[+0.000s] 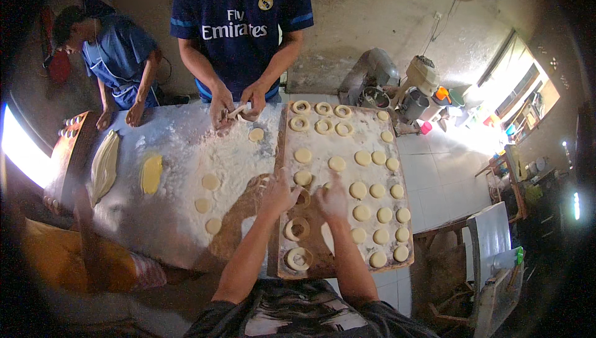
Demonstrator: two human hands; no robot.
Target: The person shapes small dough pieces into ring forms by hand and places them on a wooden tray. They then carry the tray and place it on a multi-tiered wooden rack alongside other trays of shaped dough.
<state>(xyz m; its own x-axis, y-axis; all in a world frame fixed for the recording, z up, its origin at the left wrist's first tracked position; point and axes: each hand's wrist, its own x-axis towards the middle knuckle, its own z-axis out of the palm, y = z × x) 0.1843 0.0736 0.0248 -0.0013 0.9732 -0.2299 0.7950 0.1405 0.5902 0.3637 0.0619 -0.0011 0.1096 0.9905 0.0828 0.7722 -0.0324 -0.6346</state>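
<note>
My left hand (279, 192) is over the left edge of a floured wooden board (323, 142), its blurred fingers stretched out beside a dough round (303, 178) and above dough rings (297, 230). To its right, my right hand (332, 198) is low over a partly hidden dough round (326, 186); motion blur hides whether it grips it. Dough rings (323, 108) line the board's far left, and several plain rounds (362, 212) cover its right side. On the metal tabletop (174, 207) lie loose rounds (210, 181), flour, a pale dough slab (104, 164) and a yellow slab (151, 173).
Across the table a person (239, 52) works with both hands on a piece of dough. Another person (124, 58) bends over the table at left; someone in orange (105, 257) is at lower left. Buckets and machines (416, 89) stand back right, a propped panel (487, 245) at right.
</note>
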